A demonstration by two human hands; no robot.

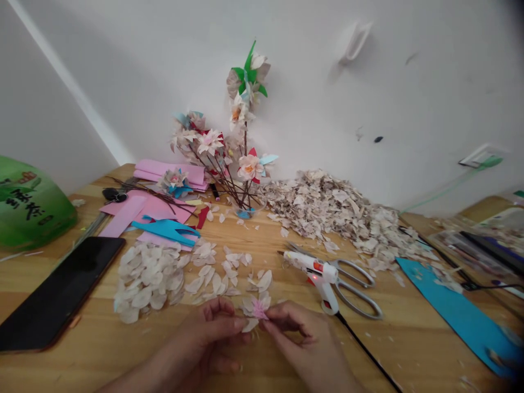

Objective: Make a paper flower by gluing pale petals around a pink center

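Observation:
Low in the middle of the table, a small handmade flower (258,309) has a pink fringed centre and pale petals around it. My right hand (305,341) pinches its right side between thumb and forefinger. From the left, the thumb and finger of my left hand (213,333) close on a pale petal (250,326) at the flower's lower edge. Just beyond lie several loose petals (213,281), and a larger petal pile (149,281) is to the left. A white glue gun (317,270) with a red light rests right of the hands, against the scissors (356,295).
Finished flowers on twigs (241,164) stand at the back by the wall. A heap of dried petals (327,204) spreads beside them. Pink and blue sheets (167,229), a black phone (61,295) and a green bag (35,204) are left; a blue strip (454,311) lies right.

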